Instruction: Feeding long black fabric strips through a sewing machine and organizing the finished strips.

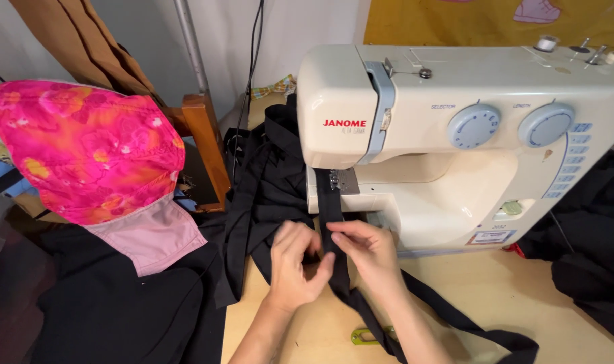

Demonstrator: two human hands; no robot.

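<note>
Where the black fabric strip (331, 209) runs out from under the presser foot (334, 179) of the cream sewing machine (455, 135), we have both hands on it at about six o'clock from the needle. Our left hand (295, 266) curls in from seven o'clock with its fingers bent narrow, pinching the strip's left edge; our right hand (369, 251) comes from five o'clock, thumb and forefinger closed on the strip just above, so the narrow band lies flat and straight in line with the foot. The hands touch each other across the strip. The strip trails past our wrists toward five o'clock over the wooden table (495, 290), while more black cloth (266, 182) is heaped at nine o'clock of the machine, clear of the feed path. At far nine o'clock a pink floral fabric piece (84, 148) rests on a dark pile. A small yellow-green tool (365, 335) lies on the table near our forearms, partly hidden.
</note>
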